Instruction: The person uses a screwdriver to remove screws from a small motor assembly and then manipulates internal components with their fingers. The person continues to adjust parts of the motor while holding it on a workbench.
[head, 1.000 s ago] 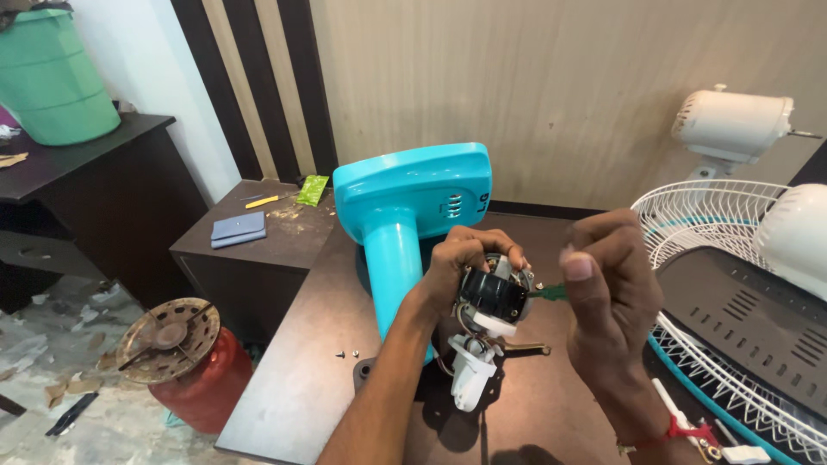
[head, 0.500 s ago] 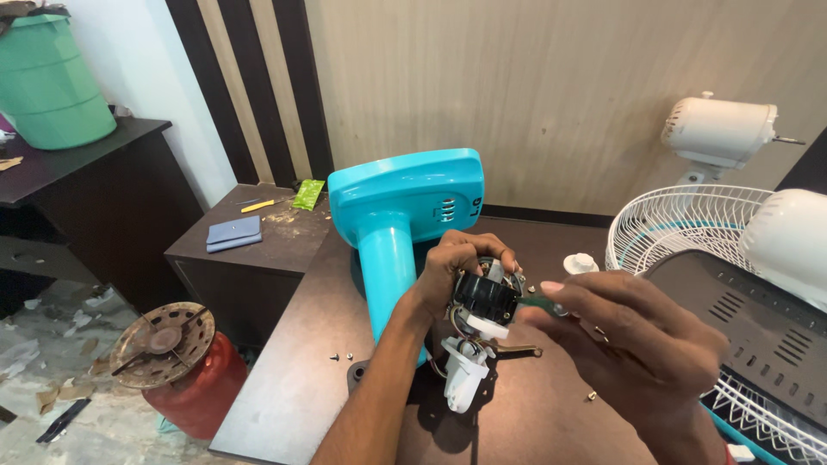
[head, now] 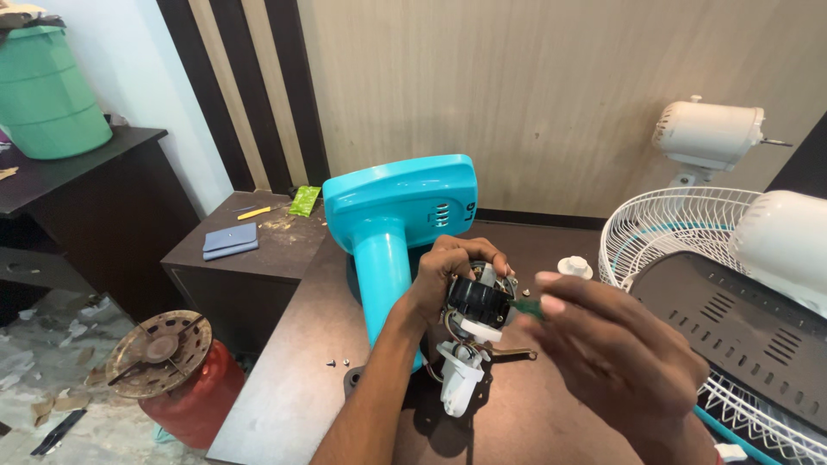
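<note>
At the tabletop (head: 284,387) centre, the left hand (head: 452,271) stays clamped around the motor (head: 476,303), at 5 o'clock of the teal stand (head: 392,224); the right hand (head: 616,353) has dropped lower, pinching a green screwdriver (head: 523,306) against it.

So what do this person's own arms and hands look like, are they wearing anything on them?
Both are bare. The left hand and its forearm show no glove, sleeve, watch or ring in view. The right hand is also ungloved, with short nails and no ring visible; it is slightly blurred, and its wrist runs off the frame edge, so anything worn higher up cannot be seen.
</note>
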